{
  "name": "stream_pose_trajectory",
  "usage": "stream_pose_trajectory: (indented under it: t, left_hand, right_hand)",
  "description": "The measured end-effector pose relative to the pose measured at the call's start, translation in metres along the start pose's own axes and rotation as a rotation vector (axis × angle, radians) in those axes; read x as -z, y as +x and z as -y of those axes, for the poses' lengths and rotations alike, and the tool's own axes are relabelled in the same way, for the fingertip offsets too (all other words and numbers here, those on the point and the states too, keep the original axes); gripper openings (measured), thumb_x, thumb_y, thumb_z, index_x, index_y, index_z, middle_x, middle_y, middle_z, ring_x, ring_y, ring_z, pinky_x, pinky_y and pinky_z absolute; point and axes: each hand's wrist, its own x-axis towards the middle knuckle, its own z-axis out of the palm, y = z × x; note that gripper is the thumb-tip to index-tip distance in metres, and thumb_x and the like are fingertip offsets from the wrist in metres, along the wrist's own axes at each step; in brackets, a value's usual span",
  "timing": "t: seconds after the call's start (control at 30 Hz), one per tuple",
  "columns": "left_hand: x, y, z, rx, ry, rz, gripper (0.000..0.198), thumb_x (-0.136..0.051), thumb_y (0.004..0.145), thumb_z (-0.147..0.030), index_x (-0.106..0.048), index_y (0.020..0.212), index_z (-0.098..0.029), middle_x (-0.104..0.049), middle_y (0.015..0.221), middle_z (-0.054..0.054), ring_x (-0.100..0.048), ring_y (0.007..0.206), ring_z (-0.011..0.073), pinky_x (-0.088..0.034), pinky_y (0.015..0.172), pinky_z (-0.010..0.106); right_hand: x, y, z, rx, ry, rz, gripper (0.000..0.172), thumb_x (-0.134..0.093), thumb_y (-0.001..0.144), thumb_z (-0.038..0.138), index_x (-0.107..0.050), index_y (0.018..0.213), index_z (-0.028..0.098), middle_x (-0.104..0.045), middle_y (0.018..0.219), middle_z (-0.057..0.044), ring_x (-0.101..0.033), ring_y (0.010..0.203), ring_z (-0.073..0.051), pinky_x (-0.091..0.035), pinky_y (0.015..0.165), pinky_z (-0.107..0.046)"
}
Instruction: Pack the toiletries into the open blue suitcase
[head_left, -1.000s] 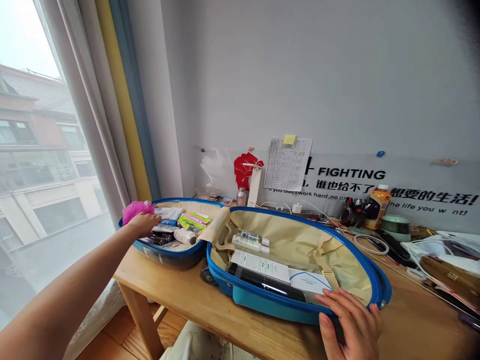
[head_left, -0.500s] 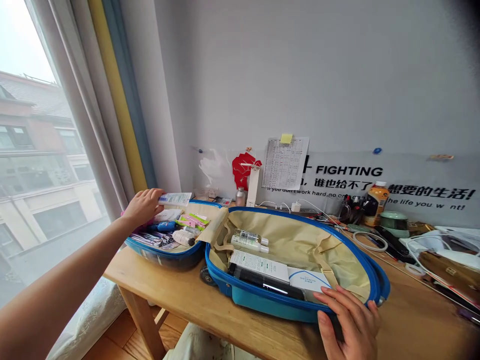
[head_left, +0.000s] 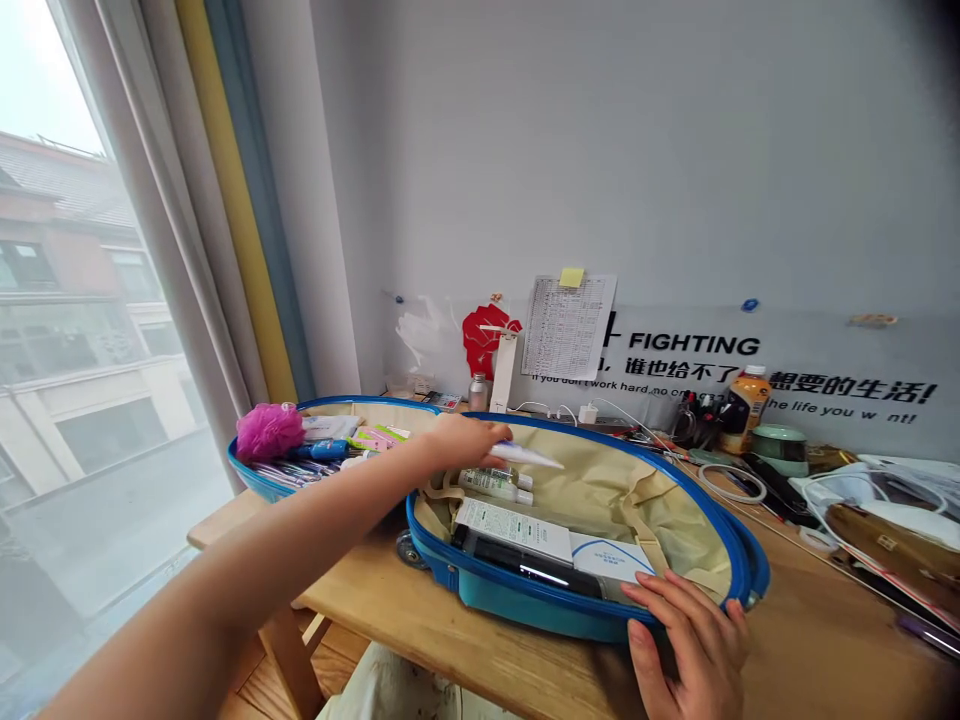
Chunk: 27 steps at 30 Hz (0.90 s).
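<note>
My left hand (head_left: 472,440) pinches a white tube (head_left: 525,455) above the right half of an open blue suitcase (head_left: 540,608). Under it, small clear bottles (head_left: 495,485) lie against the beige lining. Along the near side of that half are white boxes (head_left: 517,530) and a glossy black object (head_left: 525,565). My right hand (head_left: 694,640) rests with fingers stretched over the near rim, thumb apart outside. The left half holds a pink bath puff (head_left: 270,432), a blue item (head_left: 324,450), green and pink packets (head_left: 379,437) and thin packaged sticks (head_left: 292,473), partly hidden by my left forearm.
The suitcase lies on a wooden table (head_left: 525,660) against a grey wall. To the right are a cable coil (head_left: 735,483), an orange-labelled bottle (head_left: 746,410), a green-grey jar (head_left: 780,448) and a brown pouch (head_left: 877,535). A curtained window is on the left.
My left hand has carried the white tube rightward from over the left half to over the right half. The pink bath puff has come into view. My right hand stays on the rim.
</note>
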Motion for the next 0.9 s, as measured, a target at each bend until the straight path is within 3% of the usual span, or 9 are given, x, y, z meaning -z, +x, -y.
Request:
stream_pose_trajectory:
  t: [0.2,0.33,0.5,0.6,0.73,0.9]
  left_hand:
    - [-0.026,0.043,-0.042,-0.118,-0.045,0.116,0.046,-0.05,0.091,-0.053,-0.051,0.125,-0.023,-0.065,0.118,0.014,-0.063,0.11,0.0299,-0.049,0.086,0.037]
    - [-0.042,0.057,-0.063,-0.109,-0.096,0.167,0.051,-0.046,0.093,-0.043,-0.038,0.138,-0.02,-0.056,0.131,0.019,-0.058,0.119,0.0301,-0.046,0.093,0.041]
    - [-0.053,0.065,-0.085,-0.153,-0.177,0.223,0.061,-0.053,0.088,-0.031,-0.03,0.144,-0.024,-0.049,0.14,0.014,-0.049,0.129,0.0274,-0.044,0.099,0.04]
    - [-0.054,0.067,-0.084,-0.142,-0.223,0.231,0.064,-0.057,0.086,-0.028,-0.031,0.145,-0.025,-0.046,0.143,0.013,-0.046,0.132,0.0254,-0.042,0.102,0.038]
    - [-0.054,0.067,-0.069,0.016,-0.253,0.24,0.067,-0.063,0.084,-0.048,-0.04,0.139,-0.016,-0.048,0.139,0.018,-0.049,0.126,0.0314,-0.044,0.099,0.048]
    - [-0.056,0.064,-0.063,0.078,-0.339,0.29,0.042,-0.058,0.091,-0.042,-0.054,0.125,-0.017,-0.059,0.123,0.01,-0.06,0.106,0.023,-0.052,0.09,0.046]
  right_hand:
    - [0.001,0.0,0.001,0.011,0.002,-0.018,0.019,-0.044,0.093,0.032,-0.061,0.094,0.023,-0.067,0.091,-0.005,-0.059,0.098,-0.023,-0.026,0.106,-0.046]
    - [0.0,0.0,0.0,-0.007,0.01,-0.012,0.019,-0.045,0.092,0.033,-0.062,0.094,0.024,-0.067,0.092,-0.004,-0.061,0.097,-0.023,-0.026,0.106,-0.046]
    - [0.0,0.0,0.0,0.001,0.007,-0.012,0.02,-0.044,0.093,0.033,-0.061,0.094,0.023,-0.067,0.091,-0.005,-0.06,0.097,-0.023,-0.026,0.106,-0.047]
    - [0.001,0.001,0.001,0.004,0.001,-0.006,0.019,-0.044,0.093,0.032,-0.06,0.094,0.023,-0.067,0.092,-0.005,-0.059,0.098,-0.023,-0.025,0.106,-0.047]
    - [0.001,0.002,0.001,0.013,0.005,-0.002,0.017,-0.045,0.092,0.031,-0.06,0.095,0.023,-0.066,0.092,-0.006,-0.059,0.099,-0.023,-0.025,0.106,-0.046]
    - [0.0,0.0,-0.001,0.009,0.003,-0.017,0.019,-0.044,0.092,0.032,-0.061,0.095,0.023,-0.066,0.09,-0.005,-0.059,0.098,-0.024,-0.025,0.106,-0.048]
